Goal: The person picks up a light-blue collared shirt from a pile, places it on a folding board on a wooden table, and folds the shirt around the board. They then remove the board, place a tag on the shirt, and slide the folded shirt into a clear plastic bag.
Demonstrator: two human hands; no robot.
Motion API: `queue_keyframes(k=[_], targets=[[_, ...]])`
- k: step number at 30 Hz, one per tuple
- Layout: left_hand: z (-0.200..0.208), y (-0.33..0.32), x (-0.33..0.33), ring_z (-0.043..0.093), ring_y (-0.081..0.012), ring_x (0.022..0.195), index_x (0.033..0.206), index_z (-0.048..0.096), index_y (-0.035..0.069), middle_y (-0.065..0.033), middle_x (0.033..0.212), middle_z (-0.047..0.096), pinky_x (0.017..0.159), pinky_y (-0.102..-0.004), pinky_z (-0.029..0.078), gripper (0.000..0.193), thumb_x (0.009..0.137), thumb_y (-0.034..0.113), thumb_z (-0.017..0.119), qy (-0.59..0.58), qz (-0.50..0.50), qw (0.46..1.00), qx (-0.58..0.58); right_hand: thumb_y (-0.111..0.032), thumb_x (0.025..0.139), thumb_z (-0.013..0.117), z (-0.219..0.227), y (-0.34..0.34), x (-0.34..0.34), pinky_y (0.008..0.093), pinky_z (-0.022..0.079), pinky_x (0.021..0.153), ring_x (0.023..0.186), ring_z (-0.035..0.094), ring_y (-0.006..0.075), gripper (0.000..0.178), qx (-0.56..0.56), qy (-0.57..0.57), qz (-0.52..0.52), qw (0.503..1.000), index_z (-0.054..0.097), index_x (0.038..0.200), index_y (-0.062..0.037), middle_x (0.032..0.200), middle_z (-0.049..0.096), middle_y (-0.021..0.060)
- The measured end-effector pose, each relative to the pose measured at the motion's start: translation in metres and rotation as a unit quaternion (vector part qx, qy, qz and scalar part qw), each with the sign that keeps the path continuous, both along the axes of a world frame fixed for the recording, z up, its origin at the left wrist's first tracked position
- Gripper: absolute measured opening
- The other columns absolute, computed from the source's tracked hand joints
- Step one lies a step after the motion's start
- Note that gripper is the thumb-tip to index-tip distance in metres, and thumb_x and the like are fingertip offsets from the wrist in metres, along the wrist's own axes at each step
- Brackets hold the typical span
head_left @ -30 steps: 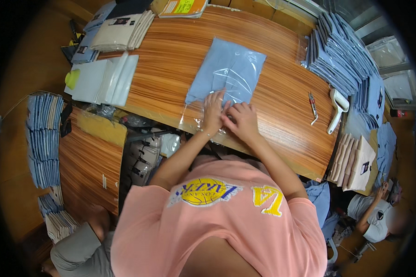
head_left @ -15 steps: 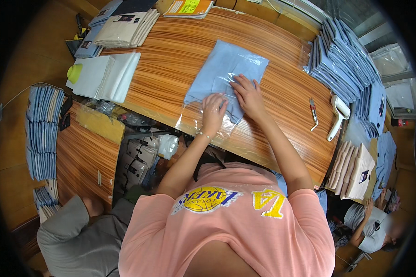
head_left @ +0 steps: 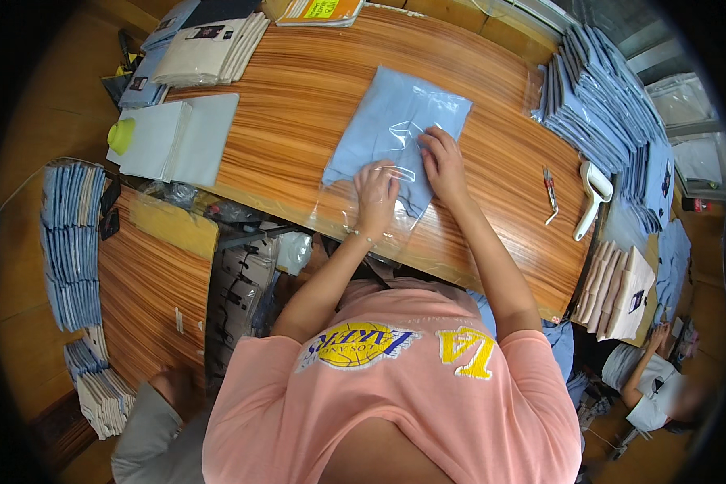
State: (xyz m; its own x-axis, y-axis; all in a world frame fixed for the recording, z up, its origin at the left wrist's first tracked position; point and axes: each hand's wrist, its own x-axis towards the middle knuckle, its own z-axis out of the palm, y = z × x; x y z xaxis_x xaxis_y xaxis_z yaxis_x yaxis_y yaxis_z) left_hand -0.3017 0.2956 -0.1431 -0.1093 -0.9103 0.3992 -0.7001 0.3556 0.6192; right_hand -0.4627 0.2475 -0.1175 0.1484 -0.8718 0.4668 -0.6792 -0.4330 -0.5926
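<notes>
A folded light blue garment (head_left: 379,113) lies in a clear plastic bag (head_left: 331,211) on the wood-grain table (head_left: 298,81). The bag's loose end reaches past the garment toward the table's near edge. My left hand (head_left: 377,196) rests on the lower part of the bag, palm down, with its fingers extended over the garment. On the bag's right side lies my right hand (head_left: 444,168), fingers spread and slightly bent, touching the plastic. Neither hand grips anything that I can see.
At the right stand a tall stack of bagged blue garments (head_left: 593,109), a white lint roller (head_left: 593,198) and small thread snips (head_left: 549,194). White sheets (head_left: 194,145) and bagged cream garments (head_left: 210,52) lie left. A person in grey (head_left: 153,427) sits at lower left, another person (head_left: 645,383) at right.
My right hand has slid slightly to the right along the bag. My left hand stays in nearly the same place. The person at lower left has shifted.
</notes>
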Motion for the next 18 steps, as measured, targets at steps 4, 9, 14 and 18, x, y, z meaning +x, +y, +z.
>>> queue_keyframes(k=[4,9,14,18], targets=[[0.015,-0.001,-0.007,0.049,-0.0258,0.099,0.103,0.063,0.011,-0.0073,0.108,0.058,0.089,-0.0393,0.031,0.023,0.082,0.02,0.061,-0.036,0.048,0.998,0.01,-0.003,0.082,0.056,-0.01,-0.001,0.001,0.0399,0.04,0.094,0.111,0.05,0.0348,0.023,0.03,-0.064,0.011,0.997,0.059,0.105,-0.0016,0.115,0.055,0.0161],[0.012,-0.012,-0.008,0.049,-0.0213,0.093,0.098,0.067,0.013,-0.0016,0.101,0.061,0.086,-0.0376,0.03,0.022,0.08,0.026,0.064,-0.041,0.058,0.997,0.033,-0.003,0.083,0.055,-0.02,0.0,-0.004,0.038,0.041,0.094,0.111,0.051,0.0341,0.022,0.027,-0.076,0.023,0.996,0.059,0.106,-0.0011,0.117,0.055,0.0172],[0.011,-0.013,-0.007,0.051,-0.0184,0.089,0.091,0.069,0.014,0.0017,0.094,0.063,0.085,-0.0369,0.03,0.019,0.078,0.027,0.066,-0.078,0.079,0.993,-0.032,-0.004,0.084,0.056,-0.016,-0.001,-0.005,0.0376,0.041,0.095,0.114,0.05,0.0338,0.023,0.065,-0.078,0.04,0.994,0.058,0.107,-0.0014,0.119,0.054,0.0176],[0.004,-0.017,-0.007,0.052,-0.0176,0.091,0.087,0.067,0.013,0.0019,0.096,0.063,0.085,-0.0372,0.029,0.017,0.079,0.028,0.065,-0.074,0.08,0.994,-0.022,-0.004,0.084,0.057,-0.016,-0.002,-0.01,0.0371,0.042,0.095,0.112,0.051,0.0327,0.024,0.063,-0.069,0.042,0.995,0.059,0.107,-0.0018,0.118,0.055,0.0174]])
